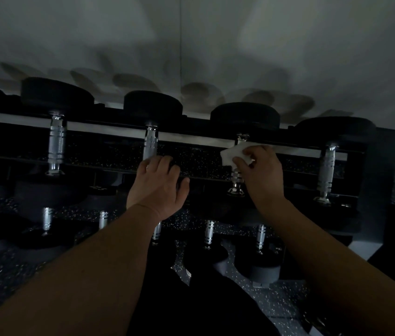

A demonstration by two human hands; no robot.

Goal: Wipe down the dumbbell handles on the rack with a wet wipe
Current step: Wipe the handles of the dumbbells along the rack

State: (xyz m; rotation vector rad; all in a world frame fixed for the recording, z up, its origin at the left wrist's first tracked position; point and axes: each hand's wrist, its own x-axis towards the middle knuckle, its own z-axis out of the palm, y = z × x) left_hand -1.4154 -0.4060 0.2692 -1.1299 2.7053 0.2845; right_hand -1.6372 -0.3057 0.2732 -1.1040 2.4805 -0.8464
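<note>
The right hand (pixel 260 170) is closed around a white wet wipe (pixel 236 153), pressing it onto the chrome handle (pixel 237 177) of the third dumbbell along the top tier of the rack (pixel 109 130), toward its right end. The left hand (pixel 159 184) rests with fingers loosely curled over that tier's front rail, covering the lower part of the neighbouring dumbbell handle (pixel 150 144); whether it grips anything I cannot tell. More dumbbells (pixel 209 232) sit on the tier beneath, above a speckled floor (pixel 286 299).
</note>
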